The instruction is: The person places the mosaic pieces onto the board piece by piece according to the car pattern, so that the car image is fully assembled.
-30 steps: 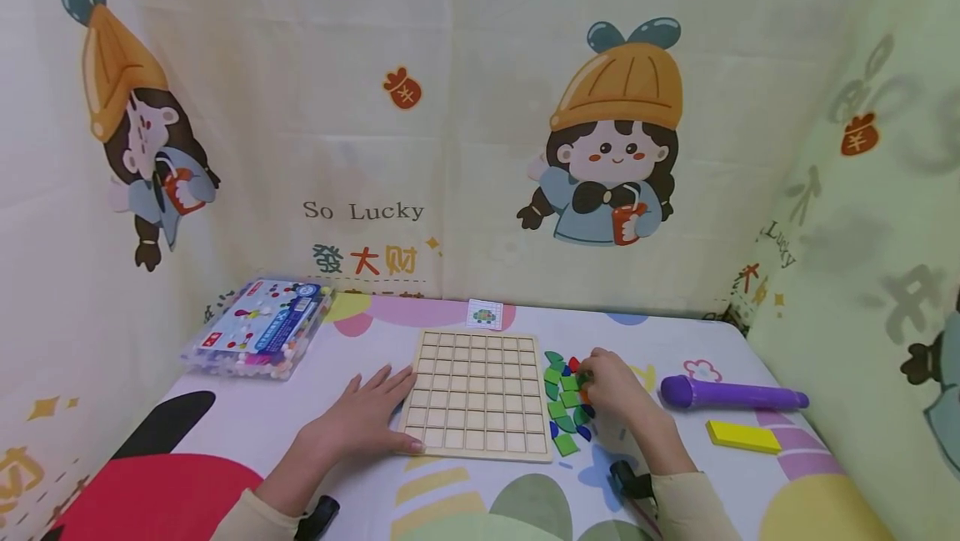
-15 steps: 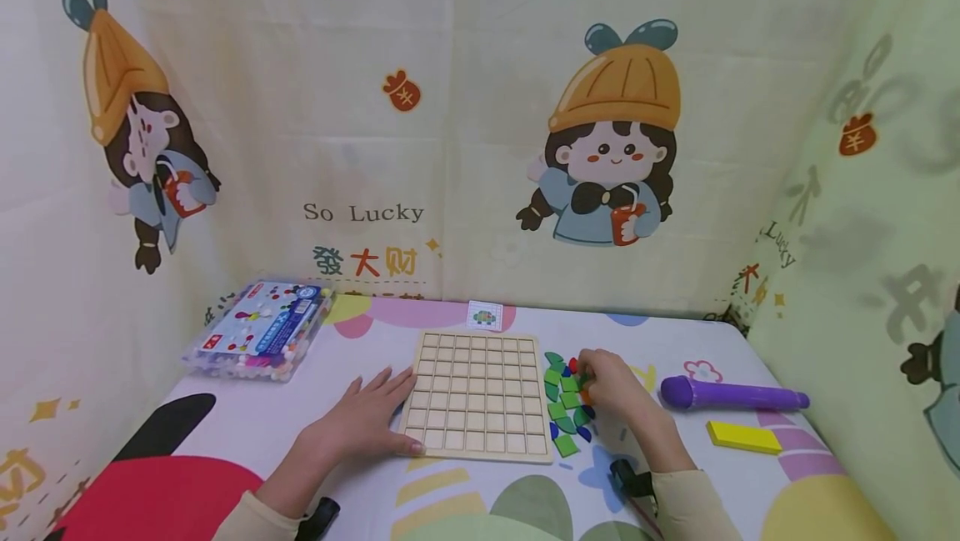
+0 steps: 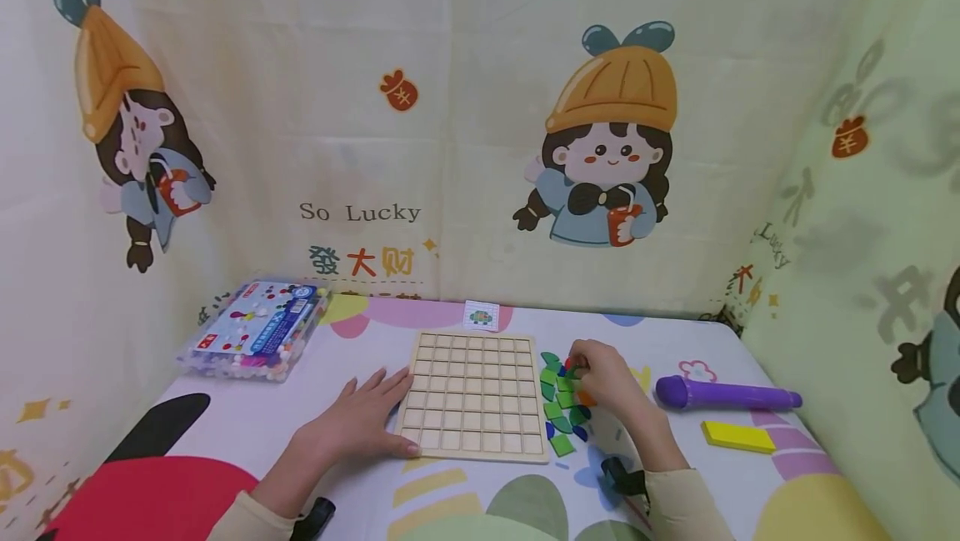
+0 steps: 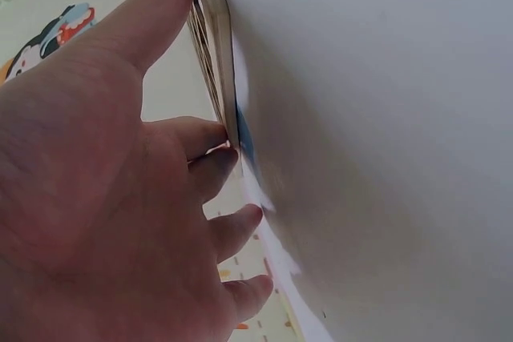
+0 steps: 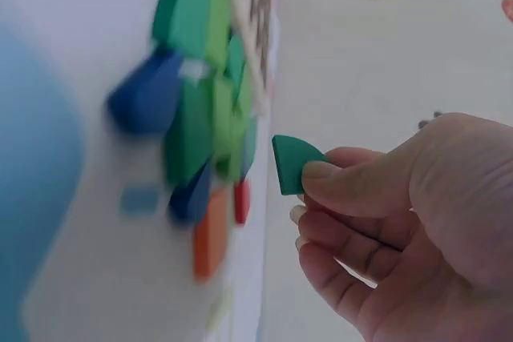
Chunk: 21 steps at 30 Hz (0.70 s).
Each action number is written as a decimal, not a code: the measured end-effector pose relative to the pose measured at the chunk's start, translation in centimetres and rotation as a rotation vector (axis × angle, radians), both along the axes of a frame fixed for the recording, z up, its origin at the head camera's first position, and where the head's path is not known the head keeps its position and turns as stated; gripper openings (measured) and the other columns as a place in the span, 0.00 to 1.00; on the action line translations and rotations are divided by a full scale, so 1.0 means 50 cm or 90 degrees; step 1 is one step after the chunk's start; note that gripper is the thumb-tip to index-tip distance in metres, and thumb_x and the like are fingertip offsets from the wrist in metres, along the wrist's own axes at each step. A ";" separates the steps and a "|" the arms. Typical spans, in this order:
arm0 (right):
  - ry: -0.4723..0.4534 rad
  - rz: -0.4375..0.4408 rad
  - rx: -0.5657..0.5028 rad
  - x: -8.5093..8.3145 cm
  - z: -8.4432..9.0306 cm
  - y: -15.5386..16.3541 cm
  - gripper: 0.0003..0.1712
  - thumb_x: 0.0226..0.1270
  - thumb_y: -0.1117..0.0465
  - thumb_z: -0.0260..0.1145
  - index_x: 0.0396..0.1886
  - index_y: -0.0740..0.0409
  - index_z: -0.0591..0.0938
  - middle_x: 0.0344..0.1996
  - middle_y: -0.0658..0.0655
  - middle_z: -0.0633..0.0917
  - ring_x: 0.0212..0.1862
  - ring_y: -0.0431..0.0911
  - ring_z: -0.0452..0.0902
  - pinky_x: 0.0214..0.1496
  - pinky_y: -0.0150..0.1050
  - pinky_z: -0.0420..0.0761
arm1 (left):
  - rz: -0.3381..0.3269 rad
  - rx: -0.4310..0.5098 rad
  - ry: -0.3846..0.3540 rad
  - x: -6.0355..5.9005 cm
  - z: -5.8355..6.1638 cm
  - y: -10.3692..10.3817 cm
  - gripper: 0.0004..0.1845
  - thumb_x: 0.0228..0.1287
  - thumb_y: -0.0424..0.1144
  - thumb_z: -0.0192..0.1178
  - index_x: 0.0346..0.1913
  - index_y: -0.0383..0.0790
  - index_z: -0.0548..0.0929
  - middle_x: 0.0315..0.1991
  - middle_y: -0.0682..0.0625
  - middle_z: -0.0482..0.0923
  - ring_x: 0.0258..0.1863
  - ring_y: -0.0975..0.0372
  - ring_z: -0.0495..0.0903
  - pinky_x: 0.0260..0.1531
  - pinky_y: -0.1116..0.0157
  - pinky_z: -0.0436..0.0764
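A wooden grid board (image 3: 474,397) with small square cells lies flat on the table. My left hand (image 3: 358,420) rests at its left side, fingers extended, with the thumb at the near left corner. In the left wrist view, the thumb and index finger touch the edge of the board (image 4: 216,46). My right hand (image 3: 609,378) is over the loose pieces beside the board's right side. Between thumb and index finger it pinches a dark green quarter-circle piece (image 5: 290,167), raised off the pile. Green squares (image 3: 561,446), blue pieces (image 5: 148,94), an orange piece (image 5: 210,234) and a red piece (image 5: 242,202) lie close by.
A small pattern card (image 3: 481,316) lies behind the board. At the back left is a clear plastic case (image 3: 255,328) of colourful parts. A purple microphone-shaped object (image 3: 727,393) and a yellow block (image 3: 738,437) lie on the right. Printed cloth walls (image 3: 465,149) enclose the table.
My right hand has risen slightly and shifted a little left with the green piece, which shows again under the fingertips. My left hand stays against the board. The head view has swung slightly.
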State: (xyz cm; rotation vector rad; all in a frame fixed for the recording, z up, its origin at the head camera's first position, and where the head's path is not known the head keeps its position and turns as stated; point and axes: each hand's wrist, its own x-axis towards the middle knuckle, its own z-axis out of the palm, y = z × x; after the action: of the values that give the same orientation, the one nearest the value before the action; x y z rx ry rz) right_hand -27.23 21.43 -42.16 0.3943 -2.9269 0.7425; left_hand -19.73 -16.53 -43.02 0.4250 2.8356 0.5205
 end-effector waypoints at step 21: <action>0.036 0.088 -0.090 -0.003 -0.005 -0.144 0.12 0.60 0.77 0.64 0.35 0.59 0.87 0.33 0.52 0.86 0.35 0.43 0.76 0.42 0.42 0.82 | -0.013 -0.006 0.002 -0.001 -0.003 -0.004 0.60 0.47 0.71 0.68 0.78 0.41 0.58 0.80 0.48 0.54 0.79 0.46 0.53 0.73 0.36 0.52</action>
State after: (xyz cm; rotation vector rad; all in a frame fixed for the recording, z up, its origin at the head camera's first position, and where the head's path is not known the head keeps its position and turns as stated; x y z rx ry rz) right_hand -27.37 14.22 -42.40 0.5982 -2.7943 0.9338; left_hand -19.78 -16.74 -43.18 0.4532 2.8321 0.5033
